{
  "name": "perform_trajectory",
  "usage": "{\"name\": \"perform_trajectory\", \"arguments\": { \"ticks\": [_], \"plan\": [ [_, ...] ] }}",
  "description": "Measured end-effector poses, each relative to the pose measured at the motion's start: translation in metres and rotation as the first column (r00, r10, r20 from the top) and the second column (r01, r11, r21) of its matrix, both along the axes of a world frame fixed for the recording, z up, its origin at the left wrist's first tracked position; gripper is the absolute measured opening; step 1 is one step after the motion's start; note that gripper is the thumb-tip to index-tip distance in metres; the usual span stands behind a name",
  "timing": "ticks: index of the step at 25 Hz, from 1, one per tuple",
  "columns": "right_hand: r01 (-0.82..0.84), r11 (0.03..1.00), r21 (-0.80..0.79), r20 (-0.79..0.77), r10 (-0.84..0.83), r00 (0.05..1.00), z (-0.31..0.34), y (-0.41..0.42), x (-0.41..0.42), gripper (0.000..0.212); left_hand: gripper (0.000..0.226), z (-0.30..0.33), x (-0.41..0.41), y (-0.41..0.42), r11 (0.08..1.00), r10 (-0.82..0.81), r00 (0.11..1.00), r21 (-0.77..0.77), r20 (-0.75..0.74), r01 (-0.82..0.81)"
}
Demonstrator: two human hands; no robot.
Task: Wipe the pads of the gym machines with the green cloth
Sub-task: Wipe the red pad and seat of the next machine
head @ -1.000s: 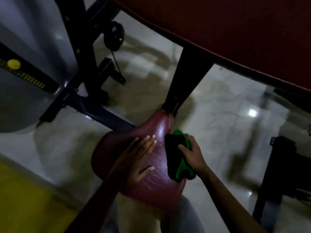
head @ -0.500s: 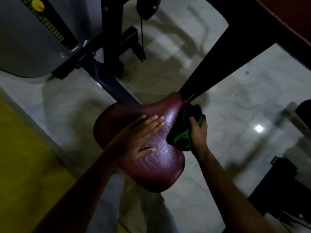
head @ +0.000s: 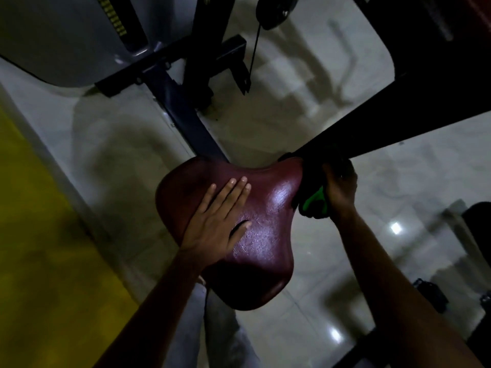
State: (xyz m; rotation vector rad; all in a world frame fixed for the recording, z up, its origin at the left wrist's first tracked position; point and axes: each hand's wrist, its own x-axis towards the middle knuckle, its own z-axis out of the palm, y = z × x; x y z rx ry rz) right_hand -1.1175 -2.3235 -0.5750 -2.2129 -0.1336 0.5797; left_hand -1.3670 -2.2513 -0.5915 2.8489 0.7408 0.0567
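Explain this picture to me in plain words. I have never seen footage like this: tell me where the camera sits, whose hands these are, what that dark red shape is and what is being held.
There is no robot here. The single picture comes from a camera worn on a person's head, looking forward and down, so the two bare arms reaching in from the bottom belong to the wearer.

The dark red shape is a padded seat of a gym machine, fixed to a black frame bar that runs up to the right. Beneath it is a shiny pale floor.

The left hand lies flat and open on the seat, fingers spread, seemingly steadying it. The right hand is closed around a green cloth, bunched and pressed against the narrow end of the seat by the bar, where it is wiping. The room is dim, so finer detail is hard to make out.
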Motion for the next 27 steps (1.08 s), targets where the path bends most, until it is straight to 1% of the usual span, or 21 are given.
{"name": "perform_trajectory", "arguments": {
  "ticks": [1, 2, 4, 6, 7, 8, 9, 10, 11, 12, 13, 15, 17, 18, 19, 20, 21, 22, 23, 25, 27],
  "plan": [
    [-0.031, 0.998, -0.052, -0.015, 0.03, 0.999, 0.004, -0.003, -0.002, 0.037, 0.064, 0.001, -0.001, -0.002, 0.999, 0.051, 0.999, -0.015, -0.003, -0.051],
    [-0.019, 0.998, -0.062, -0.027, 0.017, 0.999, 0.009, -0.009, -0.009, 0.032, 0.065, 0.003, -0.001, -0.003, 0.995, 0.098, 0.995, -0.021, -0.009, -0.099],
    [0.078, 0.997, -0.024, -0.048, -0.079, 0.996, 0.016, -0.022, -0.032, 0.023, 0.067, 0.007, 0.0, -0.005, 0.985, 0.172, 0.984, -0.018, -0.033, -0.173],
    [0.116, 0.993, -0.001, -0.038, -0.116, 0.993, 0.02, -0.027, -0.042, 0.024, 0.067, 0.009, -0.002, -0.011, 0.98, 0.193, 0.98, -0.039, -0.05, -0.195],
    [0.094, 0.996, -0.011, -0.021, -0.094, 0.995, 0.022, -0.021, -0.037, 0.026, 0.067, 0.01, -0.002, -0.012, 0.979, 0.196, 0.979, -0.042, -0.048, -0.198],
    [0.049, 0.998, -0.045, 0.003, -0.049, 0.999, 0.023, -0.01, -0.025, 0.029, 0.067, 0.009, -0.002, -0.012, 0.977, 0.207, 0.978, -0.038, -0.038, -0.209],
    [-0.039, 0.994, -0.104, 0.024, 0.042, 0.999, 0.023, 0.002, -0.01, 0.033, 0.066, 0.006, 0.0, -0.009, 0.976, 0.214, 0.976, -0.026, -0.031, -0.214],
    [-0.172, 0.973, -0.151, 0.021, 0.177, 0.984, 0.025, 0.011, 0.005, 0.036, 0.066, 0.006, 0.0, -0.011, 0.976, 0.215, 0.976, -0.028, -0.024, -0.216],
    [-0.346, 0.923, -0.168, -0.009, 0.35, 0.937, 0.025, 0.022, 0.018, 0.036, 0.065, 0.006, -0.001, -0.013, 0.973, 0.227, 0.974, -0.031, -0.014, -0.227],
    [-0.522, 0.831, -0.193, -0.026, 0.528, 0.849, 0.027, 0.037, 0.03, 0.033, 0.066, 0.006, 0.001, -0.011, 0.973, 0.23, 0.973, -0.012, -0.001, -0.23],
    [-0.664, 0.707, -0.244, -0.027, 0.68, 0.733, 0.029, 0.047, 0.038, 0.029, 0.066, 0.005, 0.003, -0.011, 0.975, 0.224, 0.975, 0.003, -0.006, -0.224],
    [-0.841, 0.441, -0.312, -0.045, 0.878, 0.477, 0.034, 0.072, 0.049, 0.022, 0.069, 0.006, 0.004, -0.012, 0.97, 0.244, 0.97, 0.01, -0.013, -0.244],
    [-0.918, 0.165, -0.36, -0.158, 0.959, 0.234, 0.041, 0.1, 0.043, 0.026, 0.075, 0.008, 0.003, -0.015, 0.957, 0.29, 0.957, -0.008, -0.022, -0.29],
    [-0.924, 0.04, -0.381, -0.221, 0.966, 0.133, 0.042, 0.115, 0.034, 0.028, 0.078, 0.007, 0.004, -0.015, 0.947, 0.321, 0.947, -0.005, -0.025, -0.322],
    [-0.926, -0.052, -0.374, -0.268, 0.962, 0.055, 0.043, 0.128, 0.022, 0.031, 0.08, 0.006, 0.005, -0.016, 0.932, 0.361, 0.932, 0.001, -0.018, -0.361],
    [-0.927, -0.12, -0.356, -0.302, 0.953, -0.007, 0.041, 0.137, 0.008, 0.034, 0.082, 0.005, 0.004, -0.018, 0.912, 0.409, 0.912, -0.007, -0.008, -0.409],
    [-0.93, -0.165, -0.33, -0.324, 0.945, -0.053, 0.039, 0.143, -0.004, 0.037, 0.084, 0.006, 0.003, -0.022, 0.891, 0.454, 0.891, -0.016, -0.005, -0.454],
    [-0.938, -0.174, -0.3, -0.334, 0.94, -0.067, 0.039, 0.146, -0.011, 0.037, 0.085, 0.006, 0.004, -0.025, 0.874, 0.485, 0.875, -0.013, -0.002, -0.485],
    [-0.95, -0.152, -0.272, -0.343, 0.938, -0.052, 0.037, 0.148, -0.009, 0.033, 0.086, 0.006, 0.005, -0.026, 0.861, 0.508, 0.861, -0.009, -0.007, -0.508],
    [-0.972, -0.078, -0.222, -0.425, 0.905, 0.024, 0.04, 0.146, 0.012, 0.023, 0.088, 0.005, 0.006, -0.027, 0.84, 0.542, 0.84, -0.027, -0.005, -0.542],
    [-0.979, -0.037, -0.201, -0.524, 0.848, 0.076, 0.044, 0.146, 0.033, 0.02, 0.088, 0.003, 0.003, -0.028, 0.822, 0.569, 0.823, -0.047, 0.002, -0.568]
  ]
}}
